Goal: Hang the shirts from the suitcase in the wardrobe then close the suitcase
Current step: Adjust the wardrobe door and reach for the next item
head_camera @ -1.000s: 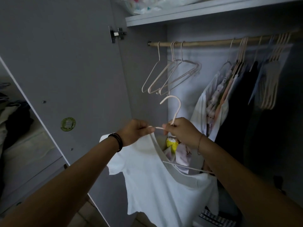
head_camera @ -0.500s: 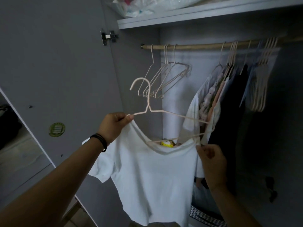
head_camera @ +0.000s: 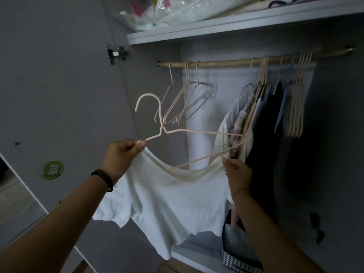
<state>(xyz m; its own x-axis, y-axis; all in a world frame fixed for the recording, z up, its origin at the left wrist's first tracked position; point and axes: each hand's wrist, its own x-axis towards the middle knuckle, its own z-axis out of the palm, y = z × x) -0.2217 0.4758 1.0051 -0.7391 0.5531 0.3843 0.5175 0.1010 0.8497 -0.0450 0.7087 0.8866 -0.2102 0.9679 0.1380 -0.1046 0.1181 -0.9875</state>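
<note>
A white shirt (head_camera: 173, 200) hangs in front of the open wardrobe, partly on a pale pink hanger (head_camera: 197, 133). My left hand (head_camera: 124, 154) pinches the shirt's left shoulder together with the hanger's left arm. My right hand (head_camera: 236, 174) grips the shirt's right shoulder just below the hanger's right end, which sticks out above the neckline. The hanger's hook (head_camera: 147, 101) points up and left, below the wooden rail (head_camera: 236, 61). The suitcase is out of view.
Several bare hangers (head_camera: 189, 103) hang at the rail's left end; clothes (head_camera: 254, 115) and more hangers (head_camera: 295, 107) fill the right. A shelf (head_camera: 216, 26) above carries bags. The open door (head_camera: 59, 95) stands to the left, and a patterned basket (head_camera: 242, 259) sits at the wardrobe's bottom.
Both hands moved apart from the hanger's neck to the shirt's shoulders. The shirt and hanger rose toward the rail, and the hanger's right arm came out above the neckline.
</note>
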